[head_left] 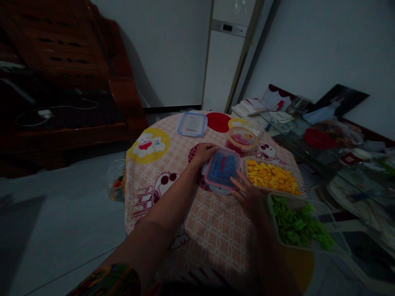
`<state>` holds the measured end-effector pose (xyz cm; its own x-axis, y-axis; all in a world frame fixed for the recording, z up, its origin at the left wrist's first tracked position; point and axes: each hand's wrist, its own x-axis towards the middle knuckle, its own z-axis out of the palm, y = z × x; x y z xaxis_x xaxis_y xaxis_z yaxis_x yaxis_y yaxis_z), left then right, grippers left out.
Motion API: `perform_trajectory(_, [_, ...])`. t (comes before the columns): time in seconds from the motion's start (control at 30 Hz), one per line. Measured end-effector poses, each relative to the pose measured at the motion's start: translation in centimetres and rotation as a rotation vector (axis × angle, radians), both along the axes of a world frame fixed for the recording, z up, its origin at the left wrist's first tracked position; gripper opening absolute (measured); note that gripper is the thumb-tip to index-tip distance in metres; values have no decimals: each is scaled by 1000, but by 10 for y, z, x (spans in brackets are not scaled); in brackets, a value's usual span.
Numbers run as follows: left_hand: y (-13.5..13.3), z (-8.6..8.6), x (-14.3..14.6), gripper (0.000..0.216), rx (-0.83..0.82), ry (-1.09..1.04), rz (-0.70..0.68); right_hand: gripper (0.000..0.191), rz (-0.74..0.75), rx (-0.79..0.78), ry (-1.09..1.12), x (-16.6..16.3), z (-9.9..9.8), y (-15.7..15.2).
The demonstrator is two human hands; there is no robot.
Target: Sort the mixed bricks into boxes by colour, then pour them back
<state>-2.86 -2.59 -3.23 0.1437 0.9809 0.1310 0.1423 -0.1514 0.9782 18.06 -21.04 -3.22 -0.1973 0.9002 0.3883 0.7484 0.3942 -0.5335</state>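
Note:
A clear food storage box with a pink-edged lid and blue pieces inside is on the cloth-covered table, between my two hands. My left hand curls around its far left corner. At the near right side my right hand presses its fingertips on the lid edge, fingers slightly apart. Just right of the box stands an uncovered tub of yellow pieces. Nearer me on the right is a clear tub of green pieces. Behind, a round container has an orange-rimmed lid and reddish contents.
A blue-edged lid lies flat at the table's far side. To the right, a glass table carries papers, a red bowl and bags. A wooden bench stands at the left. A plastic bag hangs by the table's left edge.

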Motion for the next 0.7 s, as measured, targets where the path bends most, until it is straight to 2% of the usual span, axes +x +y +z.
perform_trajectory(0.17, [3,1,0,30,3,7,-28,38,10,72,49,2,-6,1])
perform_trajectory(0.57, [-1,5,0,31,58,20,14,40,6,52,78,0,-4,-2])
perform_trajectory(0.7, [0,5,0,31,24,9,13,39,0,36,56,0,-3,-1])
